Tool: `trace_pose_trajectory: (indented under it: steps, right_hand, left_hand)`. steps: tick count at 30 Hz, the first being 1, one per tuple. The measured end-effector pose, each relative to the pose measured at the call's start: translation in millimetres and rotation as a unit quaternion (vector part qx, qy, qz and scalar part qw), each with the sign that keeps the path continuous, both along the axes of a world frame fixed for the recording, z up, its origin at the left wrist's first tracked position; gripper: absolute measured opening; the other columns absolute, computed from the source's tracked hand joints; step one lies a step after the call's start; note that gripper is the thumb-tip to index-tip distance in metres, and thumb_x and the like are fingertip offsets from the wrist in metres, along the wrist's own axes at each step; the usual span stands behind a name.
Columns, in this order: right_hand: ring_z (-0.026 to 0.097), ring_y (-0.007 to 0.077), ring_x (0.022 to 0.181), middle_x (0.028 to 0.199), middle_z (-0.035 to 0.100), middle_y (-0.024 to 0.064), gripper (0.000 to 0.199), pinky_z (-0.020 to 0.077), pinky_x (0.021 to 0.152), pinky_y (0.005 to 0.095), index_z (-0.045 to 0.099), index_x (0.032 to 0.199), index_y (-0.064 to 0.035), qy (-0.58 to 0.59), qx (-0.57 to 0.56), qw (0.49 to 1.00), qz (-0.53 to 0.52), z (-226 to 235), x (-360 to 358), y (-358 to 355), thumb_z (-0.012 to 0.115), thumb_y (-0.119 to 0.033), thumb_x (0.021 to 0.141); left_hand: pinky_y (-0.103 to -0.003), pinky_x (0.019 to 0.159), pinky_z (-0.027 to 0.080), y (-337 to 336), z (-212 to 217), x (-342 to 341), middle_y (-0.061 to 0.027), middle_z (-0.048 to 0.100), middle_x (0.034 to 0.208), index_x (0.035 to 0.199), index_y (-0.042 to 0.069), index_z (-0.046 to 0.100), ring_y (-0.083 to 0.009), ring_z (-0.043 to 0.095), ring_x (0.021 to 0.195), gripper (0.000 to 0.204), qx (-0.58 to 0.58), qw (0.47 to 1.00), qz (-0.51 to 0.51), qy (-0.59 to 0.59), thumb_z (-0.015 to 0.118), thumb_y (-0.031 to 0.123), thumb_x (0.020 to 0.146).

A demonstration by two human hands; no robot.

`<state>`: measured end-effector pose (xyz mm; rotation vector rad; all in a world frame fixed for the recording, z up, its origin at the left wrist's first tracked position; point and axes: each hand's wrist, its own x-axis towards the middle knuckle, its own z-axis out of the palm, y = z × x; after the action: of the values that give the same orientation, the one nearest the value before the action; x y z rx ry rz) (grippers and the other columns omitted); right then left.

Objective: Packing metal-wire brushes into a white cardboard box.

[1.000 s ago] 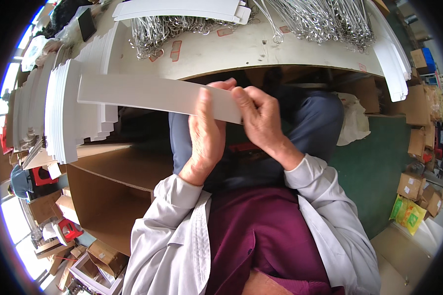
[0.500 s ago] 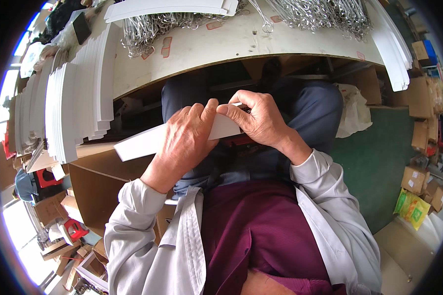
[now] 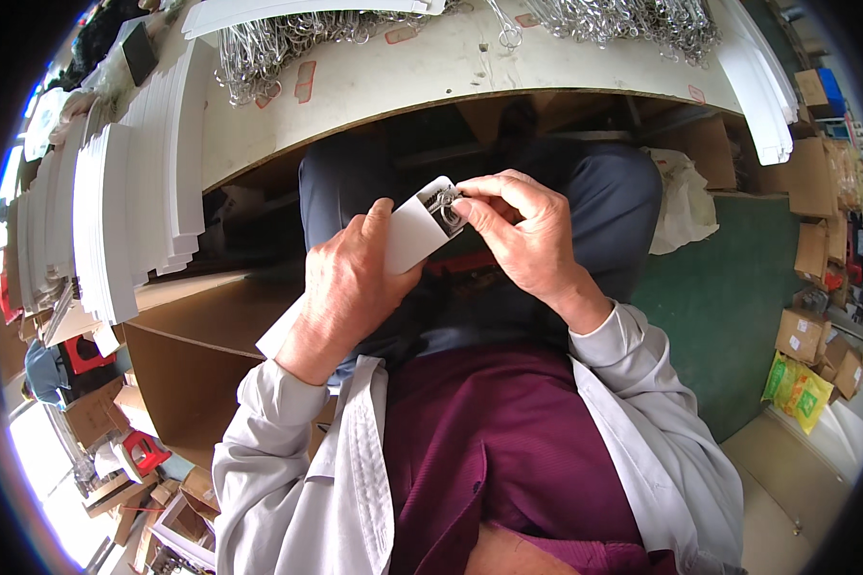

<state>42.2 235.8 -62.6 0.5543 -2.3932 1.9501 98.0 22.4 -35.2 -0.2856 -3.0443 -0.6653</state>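
My left hand [image 3: 350, 283] is wrapped round a long narrow white cardboard box [image 3: 412, 235], held tilted above my lap. The box's far end is open, with a flap standing up, and shiny metal ring ends [image 3: 448, 213] show in its mouth. At that mouth, my right hand [image 3: 527, 230] has thumb and forefinger pinched on the ring ends. How far the metal pieces reach inside is hidden by the cardboard. The lower part of the box passes behind my left hand and wrist.
Piles of looped metal wire pieces [image 3: 283, 48] lie on the worktable [image 3: 384, 91], with another heap [image 3: 623, 24] to the right. Long white boxes [image 3: 105, 211] stand stacked at left; more [image 3: 762, 105] lie over the right edge. An open brown carton [image 3: 187, 383] sits by my left elbow.
The white box has turned so its open end faces up and toward me, bringing the metal rings into view. My right hand has shifted from the box's side onto the rings.
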Motion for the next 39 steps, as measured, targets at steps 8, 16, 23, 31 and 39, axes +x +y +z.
trace_pose_trajectory:
  steps: [8, 16, 23, 31, 39]
  right_hand:
    - [0.059, 0.0071, 0.065, 0.084, 0.068, 0.0032, 0.022, 0.0480, 0.058, 0.0234, 0.075, 0.107, -0.0023, -0.034, -0.004, 0.999, 0.028, 7.8, 2.7, -1.7, 0.083, -0.009, 0.088]
    - [0.062, 0.0094, 0.068, 0.090, 0.070, 0.0062, 0.013, 0.0506, 0.060, 0.0258, 0.076, 0.098, -0.0011, 0.002, -0.006, 1.000, 0.004, -9.7, 3.4, -11.2, 0.082, -0.005, 0.087]
    - [0.072, 0.0213, 0.082, 0.105, 0.073, 0.0147, 0.017, 0.0578, 0.069, 0.0306, 0.076, 0.107, 0.0006, 0.009, 0.028, 0.997, 0.069, -6.8, 7.7, -9.4, 0.077, -0.010, 0.093]
    - [0.071, 0.0318, 0.112, 0.130, 0.067, 0.0233, 0.033, 0.0590, 0.091, 0.0368, 0.070, 0.128, -0.0009, -0.085, 0.049, 0.975, 0.201, -10.1, 20.1, -2.8, 0.071, -0.013, 0.097]
    - [0.067, 0.0131, 0.075, 0.097, 0.077, 0.0110, 0.029, 0.0573, 0.072, 0.0283, 0.069, 0.133, -0.0035, -0.208, -0.032, 0.960, 0.187, -6.8, 20.0, 5.7, 0.057, -0.011, 0.107]
  left_hand:
    - [-0.043, 0.077, 0.061, 6.8, -3.8, 8.5, -0.0178, 0.072, 0.097, 0.128, 0.002, 0.058, -0.0357, 0.074, 0.089, 0.066, 0.030, 0.998, 0.037, -0.034, 0.089, 0.025, 0.075]
    - [-0.043, 0.077, 0.062, 11.8, -11.9, 12.5, -0.0190, 0.073, 0.098, 0.126, 0.001, 0.059, -0.0367, 0.075, 0.088, 0.066, 0.047, 0.998, 0.041, -0.014, 0.091, 0.025, 0.073]
    - [-0.042, 0.068, 0.062, 10.1, -20.1, 15.7, -0.0168, 0.072, 0.091, 0.124, -0.002, 0.059, -0.0322, 0.075, 0.081, 0.062, 0.039, 0.999, 0.025, 0.006, 0.086, 0.029, 0.078]
    - [-0.044, 0.074, 0.062, 11.0, -33.9, 27.9, -0.0188, 0.074, 0.099, 0.129, 0.004, 0.058, -0.0362, 0.075, 0.087, 0.063, 0.115, 0.990, 0.065, -0.043, 0.087, 0.027, 0.078]
    - [-0.045, 0.079, 0.063, 16.7, -19.3, 19.1, -0.0201, 0.073, 0.109, 0.137, 0.008, 0.052, -0.0384, 0.075, 0.096, 0.069, 0.201, 0.975, 0.071, -0.059, 0.087, 0.019, 0.078]
